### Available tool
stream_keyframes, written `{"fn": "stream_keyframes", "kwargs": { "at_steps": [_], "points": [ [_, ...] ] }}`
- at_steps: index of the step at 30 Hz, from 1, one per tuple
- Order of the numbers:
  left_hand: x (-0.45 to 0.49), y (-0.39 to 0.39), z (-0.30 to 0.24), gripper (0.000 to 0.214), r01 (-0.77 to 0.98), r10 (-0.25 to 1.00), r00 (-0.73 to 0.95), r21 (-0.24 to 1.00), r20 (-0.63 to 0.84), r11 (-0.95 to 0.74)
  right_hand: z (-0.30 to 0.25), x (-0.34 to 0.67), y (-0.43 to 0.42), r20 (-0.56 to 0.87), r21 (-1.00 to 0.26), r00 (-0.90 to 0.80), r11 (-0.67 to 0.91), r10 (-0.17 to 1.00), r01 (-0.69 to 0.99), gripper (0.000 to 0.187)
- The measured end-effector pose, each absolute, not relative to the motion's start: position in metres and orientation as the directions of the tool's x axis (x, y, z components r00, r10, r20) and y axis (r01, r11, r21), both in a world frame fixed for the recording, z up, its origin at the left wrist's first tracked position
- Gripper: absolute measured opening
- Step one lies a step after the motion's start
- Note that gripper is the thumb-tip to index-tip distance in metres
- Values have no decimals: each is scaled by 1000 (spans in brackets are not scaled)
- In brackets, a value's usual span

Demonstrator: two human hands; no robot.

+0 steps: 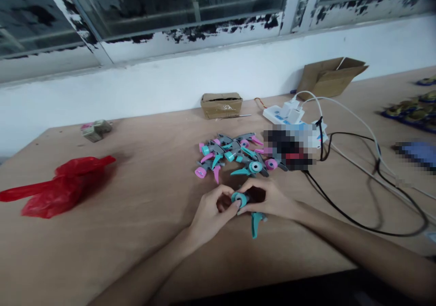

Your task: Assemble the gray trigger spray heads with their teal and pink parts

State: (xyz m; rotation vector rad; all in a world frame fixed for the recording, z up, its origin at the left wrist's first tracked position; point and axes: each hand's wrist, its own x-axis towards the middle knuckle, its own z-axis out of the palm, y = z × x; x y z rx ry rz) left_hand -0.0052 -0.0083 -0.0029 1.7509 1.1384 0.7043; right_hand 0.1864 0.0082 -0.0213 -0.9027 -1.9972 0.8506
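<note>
Both my hands meet over the wooden table (pixel 143 215), closed together on one small spray-trigger head (pixel 245 206) in teal and grey. My left hand (pixel 213 213) pinches its round teal cap with thumb and fingers. My right hand (pixel 270 199) wraps the grey body, and the teal trigger lever hangs down below it. Just beyond my hands lies a pile of several similar trigger heads (pixel 235 156) in grey, teal and pink.
A red plastic bag (pixel 57 185) lies at the left. A small cardboard box (pixel 221 105) and a larger open one (pixel 329 76) stand by the wall. A white power strip (pixel 284 114) with plugs and black and white cables (pixel 371 183) spreads over the right side.
</note>
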Motion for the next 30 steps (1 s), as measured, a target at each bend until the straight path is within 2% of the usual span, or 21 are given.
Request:
{"fn": "stream_keyframes", "kwargs": {
  "at_steps": [5,10,16,21,30],
  "points": [
    [-13,-1,-2,13,392,859,503,911,-99,-125,-22,187,5,385,-776,-500,565,776,279,35],
    [-18,3,1,12,495,813,556,855,-174,-156,-20,187,-1,406,-689,-558,643,724,334,34],
    [-17,4,0,9,530,836,544,803,-76,-272,-23,186,-2,465,-639,-557,696,688,327,30],
    [-15,3,1,9,489,853,521,831,-36,-264,-21,185,-5,502,-656,-513,692,697,300,25],
    [-5,-1,0,12,471,861,509,839,-8,-271,-19,191,-2,561,-583,-499,743,660,328,21]
  ]
}}
